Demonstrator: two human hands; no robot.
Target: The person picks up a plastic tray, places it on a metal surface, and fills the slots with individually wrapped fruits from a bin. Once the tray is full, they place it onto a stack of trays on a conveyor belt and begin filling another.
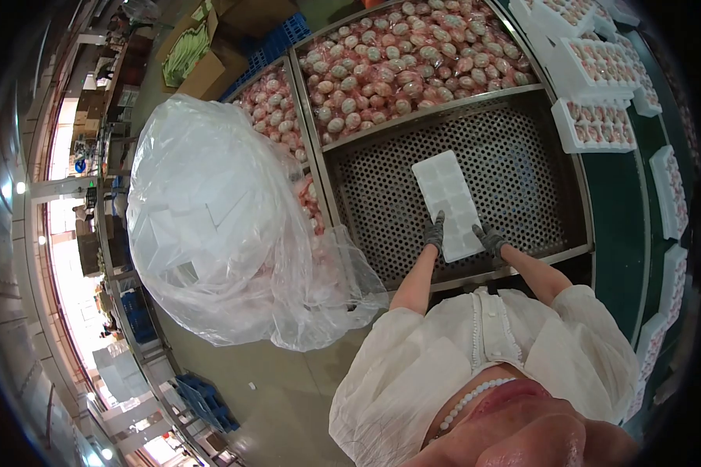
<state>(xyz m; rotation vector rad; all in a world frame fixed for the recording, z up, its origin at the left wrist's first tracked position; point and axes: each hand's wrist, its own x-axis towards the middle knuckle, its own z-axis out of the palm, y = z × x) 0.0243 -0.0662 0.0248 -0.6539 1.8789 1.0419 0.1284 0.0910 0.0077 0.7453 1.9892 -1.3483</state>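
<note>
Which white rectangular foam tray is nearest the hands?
The empty tray between the grey-gloved left hand and right hand; other trays, farther right, are filled.

It is a factory packing hall: steel bins (432, 117) heaped with wrapped round goods (420, 54), a green conveyor (617, 206) lined with filled white trays (566, 128), cardboard cartons (214, 78) and blue pallets (206, 401) on a broad floor (276, 389).

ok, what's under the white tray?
Perforated surface shows around the white tray; the patch directly beneath is covered, so whatever lies there can't be seen.
</note>
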